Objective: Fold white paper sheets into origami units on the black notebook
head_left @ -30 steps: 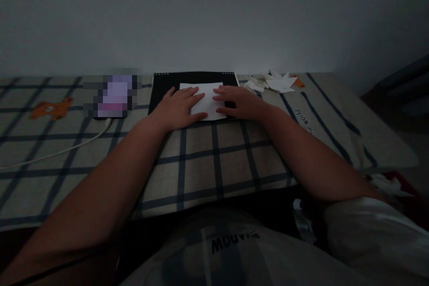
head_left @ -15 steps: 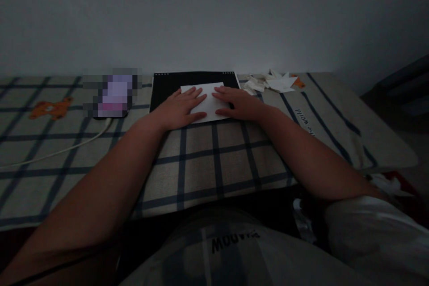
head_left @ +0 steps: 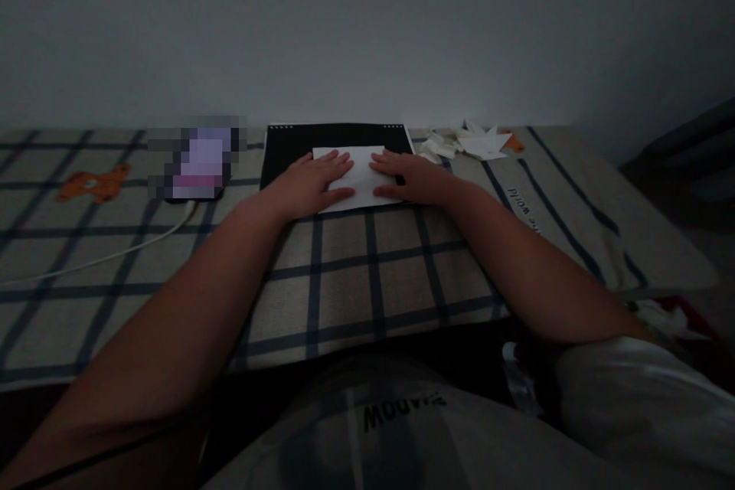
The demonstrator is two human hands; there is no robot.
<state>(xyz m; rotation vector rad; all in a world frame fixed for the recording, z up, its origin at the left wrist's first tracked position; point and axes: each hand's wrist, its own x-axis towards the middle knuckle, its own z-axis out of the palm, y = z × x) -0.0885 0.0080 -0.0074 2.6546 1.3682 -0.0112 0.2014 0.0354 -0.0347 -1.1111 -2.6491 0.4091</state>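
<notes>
A white sheet of paper (head_left: pixel 361 180) lies on a black board-like mat (head_left: pixel 290 139) with rows of small white marks at its top corners. My left hand (head_left: pixel 313 185) rests flat on the paper's left side, fingers stretched out and thumb pointing inward. On the right side, my right hand (head_left: pixel 409 176) lies the same way, its fingers apart and reaching toward the middle. Between the two hands the middle of the sheet shows. Its side edges are partly hidden under the hands.
A checked cloth (head_left: pixel 344 283) covers the table. To the left stands a phone (head_left: pixel 198 164), its screen blurred, with a white cable (head_left: pixel 132 246). Folded white paper pieces (head_left: pixel 482 142) lie at the back right near the wall (head_left: pixel 367 31). A red container (head_left: pixel 703 341) sits below the table's right side.
Both hands stay flat on the paper, with the fingers drawn slightly together. The whole view has shifted a little; nothing else visibly moves.
</notes>
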